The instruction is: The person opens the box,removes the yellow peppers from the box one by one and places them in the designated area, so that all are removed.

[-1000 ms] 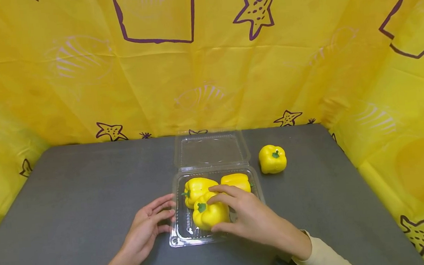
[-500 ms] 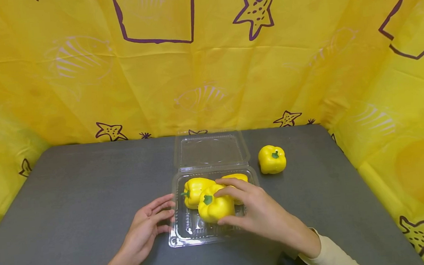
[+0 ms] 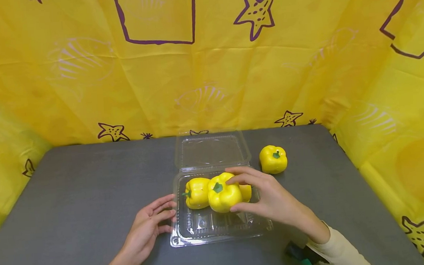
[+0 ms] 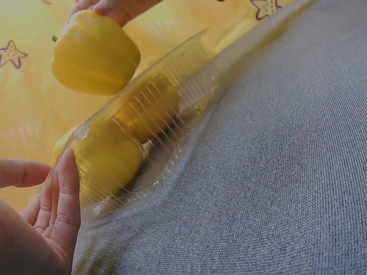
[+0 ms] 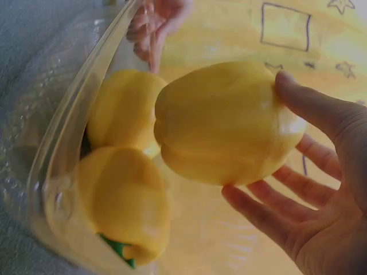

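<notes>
My right hand [image 3: 275,195] holds a yellow bell pepper [image 3: 224,195] between thumb and fingers, its green stem facing left. In the left wrist view this held pepper [image 4: 96,54] is raised above the rim of a clear plastic clamshell container [image 3: 219,235]. Two more yellow peppers lie inside: a left one [image 3: 196,194] with its stem to the left, and a right one [image 3: 246,192] mostly hidden behind the held pepper. My left hand [image 3: 145,227] rests fairly straight fingers against the container's left side, seen also in the left wrist view [image 4: 54,212].
The container's clear lid [image 3: 211,151] lies folded back behind it. Another yellow bell pepper [image 3: 273,160] stands on the grey tabletop [image 3: 101,189] to the right of the lid. A yellow patterned cloth [image 3: 208,75] hangs behind and at both sides.
My right hand has moved the held pepper up and to the right, from the container's front toward its back half. The left hand stays at the container's side.
</notes>
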`<state>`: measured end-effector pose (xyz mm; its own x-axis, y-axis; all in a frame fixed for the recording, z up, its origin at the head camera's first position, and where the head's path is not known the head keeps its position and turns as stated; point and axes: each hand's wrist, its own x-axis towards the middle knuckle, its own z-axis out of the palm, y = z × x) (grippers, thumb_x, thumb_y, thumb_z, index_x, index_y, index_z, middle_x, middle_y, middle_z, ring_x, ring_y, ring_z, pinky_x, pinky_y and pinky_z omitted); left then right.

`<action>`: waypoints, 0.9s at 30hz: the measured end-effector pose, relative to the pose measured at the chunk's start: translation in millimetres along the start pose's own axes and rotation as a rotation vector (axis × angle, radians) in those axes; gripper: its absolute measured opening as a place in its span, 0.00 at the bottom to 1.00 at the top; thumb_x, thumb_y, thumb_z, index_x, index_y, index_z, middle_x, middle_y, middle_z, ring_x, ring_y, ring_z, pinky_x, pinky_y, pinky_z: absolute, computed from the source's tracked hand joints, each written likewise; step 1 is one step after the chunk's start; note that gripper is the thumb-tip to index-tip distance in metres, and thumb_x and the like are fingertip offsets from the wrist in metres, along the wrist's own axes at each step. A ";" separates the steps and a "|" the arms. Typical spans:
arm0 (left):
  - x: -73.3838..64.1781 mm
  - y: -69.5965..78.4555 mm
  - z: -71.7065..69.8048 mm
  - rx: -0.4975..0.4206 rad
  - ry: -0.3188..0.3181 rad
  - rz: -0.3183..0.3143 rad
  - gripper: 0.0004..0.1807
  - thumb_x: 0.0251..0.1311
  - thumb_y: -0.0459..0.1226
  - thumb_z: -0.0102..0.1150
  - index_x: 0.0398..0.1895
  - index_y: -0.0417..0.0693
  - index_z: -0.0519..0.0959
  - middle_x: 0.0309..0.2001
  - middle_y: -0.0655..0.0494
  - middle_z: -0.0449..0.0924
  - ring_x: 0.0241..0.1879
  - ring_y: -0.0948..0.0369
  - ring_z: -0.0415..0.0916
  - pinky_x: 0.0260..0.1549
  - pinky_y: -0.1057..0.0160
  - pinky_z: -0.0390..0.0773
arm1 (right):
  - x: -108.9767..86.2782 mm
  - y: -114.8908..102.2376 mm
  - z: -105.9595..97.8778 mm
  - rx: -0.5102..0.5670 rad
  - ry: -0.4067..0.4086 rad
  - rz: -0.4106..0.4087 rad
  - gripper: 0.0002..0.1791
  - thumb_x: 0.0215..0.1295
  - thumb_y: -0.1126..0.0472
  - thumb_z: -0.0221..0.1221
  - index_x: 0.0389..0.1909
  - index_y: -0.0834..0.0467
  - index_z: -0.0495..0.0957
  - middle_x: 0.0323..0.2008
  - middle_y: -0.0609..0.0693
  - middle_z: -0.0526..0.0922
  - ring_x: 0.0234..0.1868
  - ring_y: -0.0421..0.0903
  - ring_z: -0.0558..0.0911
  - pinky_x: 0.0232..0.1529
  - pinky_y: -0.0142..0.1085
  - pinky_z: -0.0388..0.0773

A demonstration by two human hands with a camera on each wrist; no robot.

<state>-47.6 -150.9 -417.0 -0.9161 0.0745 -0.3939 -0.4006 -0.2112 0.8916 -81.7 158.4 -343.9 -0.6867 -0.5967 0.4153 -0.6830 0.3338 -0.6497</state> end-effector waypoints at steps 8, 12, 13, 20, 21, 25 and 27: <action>-0.6 0.6 -0.6 0.004 -0.019 0.009 0.30 0.59 0.26 0.59 0.66 0.33 0.66 0.45 0.53 0.79 0.32 0.60 0.78 0.26 0.64 0.82 | -2.3 11.1 -9.9 0.021 0.042 -0.016 0.28 0.47 0.60 0.75 0.52 0.54 0.80 0.62 0.52 0.75 0.54 0.48 0.81 0.56 0.36 0.78; -0.2 0.6 -0.1 -0.001 -0.017 0.006 0.30 0.60 0.26 0.59 0.66 0.33 0.66 0.45 0.53 0.79 0.32 0.60 0.78 0.26 0.64 0.82 | -5.1 12.8 -17.3 0.009 0.068 -0.016 0.29 0.45 0.62 0.76 0.52 0.54 0.80 0.61 0.55 0.76 0.51 0.48 0.83 0.54 0.36 0.79; -0.1 0.6 0.0 0.000 -0.017 0.006 0.30 0.60 0.26 0.59 0.67 0.33 0.66 0.45 0.53 0.79 0.32 0.60 0.78 0.26 0.64 0.82 | -5.8 13.5 -19.0 0.006 0.074 -0.010 0.29 0.44 0.62 0.77 0.52 0.54 0.80 0.61 0.54 0.76 0.51 0.48 0.83 0.54 0.35 0.79; -0.2 1.0 1.3 0.005 -0.011 0.007 0.29 0.59 0.26 0.59 0.66 0.33 0.67 0.45 0.52 0.79 0.32 0.60 0.78 0.26 0.64 0.82 | -9.6 16.7 -29.5 0.015 0.100 0.015 0.28 0.44 0.65 0.77 0.50 0.54 0.80 0.62 0.53 0.76 0.51 0.45 0.83 0.54 0.34 0.79; -0.2 1.1 1.4 0.006 -0.011 0.008 0.29 0.59 0.26 0.59 0.66 0.33 0.67 0.45 0.52 0.80 0.32 0.60 0.78 0.26 0.64 0.82 | -10.0 17.2 -30.9 0.014 0.104 0.017 0.28 0.44 0.65 0.77 0.50 0.54 0.80 0.62 0.53 0.76 0.51 0.45 0.83 0.54 0.35 0.79; -0.6 1.2 1.7 0.001 -0.009 0.009 0.30 0.59 0.26 0.59 0.66 0.33 0.66 0.46 0.52 0.79 0.32 0.60 0.78 0.26 0.64 0.82 | -11.6 18.9 -35.7 0.009 0.112 0.040 0.29 0.42 0.67 0.77 0.50 0.54 0.81 0.62 0.54 0.76 0.53 0.44 0.82 0.54 0.36 0.79; -0.7 1.0 1.6 -0.003 -0.008 0.010 0.30 0.59 0.25 0.59 0.66 0.32 0.66 0.46 0.53 0.79 0.32 0.60 0.78 0.26 0.64 0.82 | -12.6 19.6 -37.4 0.012 0.117 0.047 0.30 0.41 0.68 0.77 0.49 0.55 0.80 0.61 0.55 0.76 0.53 0.44 0.82 0.53 0.38 0.80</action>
<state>-47.4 -149.6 -415.5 -0.9201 0.0802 -0.3835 -0.3916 -0.2146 0.8948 -95.7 199.8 -338.0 -0.7427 -0.4910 0.4554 -0.6469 0.3500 -0.6775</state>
